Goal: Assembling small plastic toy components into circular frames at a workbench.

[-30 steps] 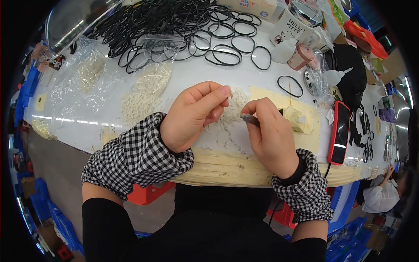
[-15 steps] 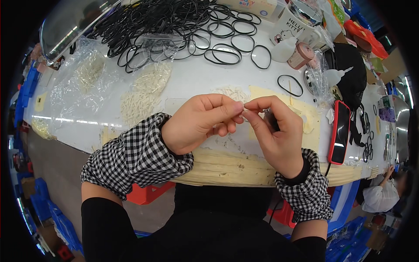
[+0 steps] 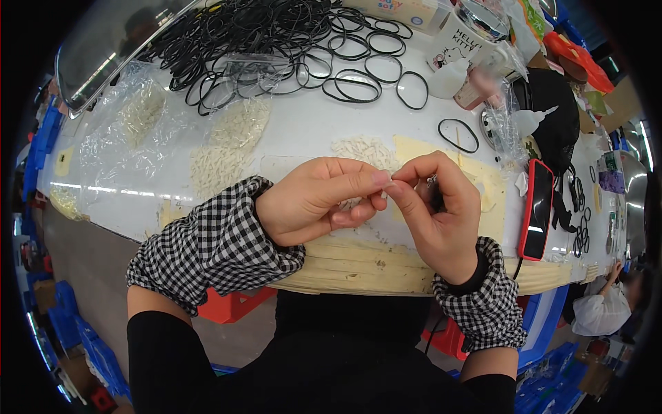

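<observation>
My left hand (image 3: 321,200) and my right hand (image 3: 441,214) meet over the table's front part, thumbs and forefingers pinched tip to tip. Whatever sits between the fingertips is too small to make out. Behind the hands lies a small heap of short white pieces (image 3: 363,150). A larger heap of similar white pieces (image 3: 219,162) spreads to the left of my left hand, next to a clear bag (image 3: 241,124) with more of them. A pale yellow sheet (image 3: 491,214) lies partly under my right hand. Something dark shows behind my right fingers.
A big tangle of black loops (image 3: 241,34) covers the back of the white table (image 3: 303,127), with single loops spread rightward. On the right are a phone in a red case (image 3: 536,209), a white squeeze bottle (image 3: 448,79) and a black cap (image 3: 554,114). Crumpled clear plastic (image 3: 103,152) lies left.
Both hands stay pinched together and have shifted slightly. The left hand sits a little lower, so more of the small white heap shows behind it.
</observation>
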